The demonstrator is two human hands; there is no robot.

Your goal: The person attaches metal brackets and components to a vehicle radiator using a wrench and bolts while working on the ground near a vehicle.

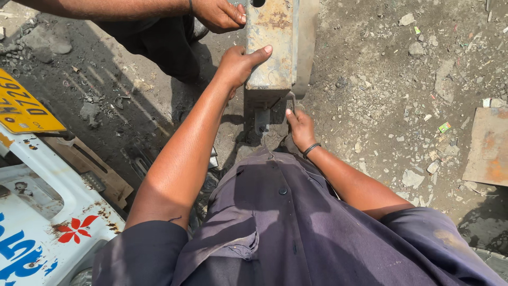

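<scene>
Left hand (238, 63): palm against the left face of the rusty metal block (271, 45), thumb hooked over its front face, fingers hidden behind the edge; a bracing hold, wrapped round the corner rather than clenched. Right hand (300, 126): lower, under the block's bottom end, fingers curled about a thin bent metal rod (291, 100) that rises to the block's underside; grip looks closed on the rod, though the fingertips are partly hidden. Dark band (311, 149) on that wrist. Block stands upright on the ground, long axis running away from the person, up the frame; a darker fitting (262, 121) hangs from its lower end, just left of the right hand. Relation of note: the block lies directly ahead of both hands, the left on its side at mid-height, the right nearer the person and nearer the fitting. A co-worker's hand (219, 13) grips the block's upper left edge, well above the person's left hand, not touching it. Surroundings: oily dirt ground (381, 95) with stones, a white painted vehicle panel (47, 212) with yellow plate (24, 108) at left, a rusty sheet (489, 145) at right.
</scene>
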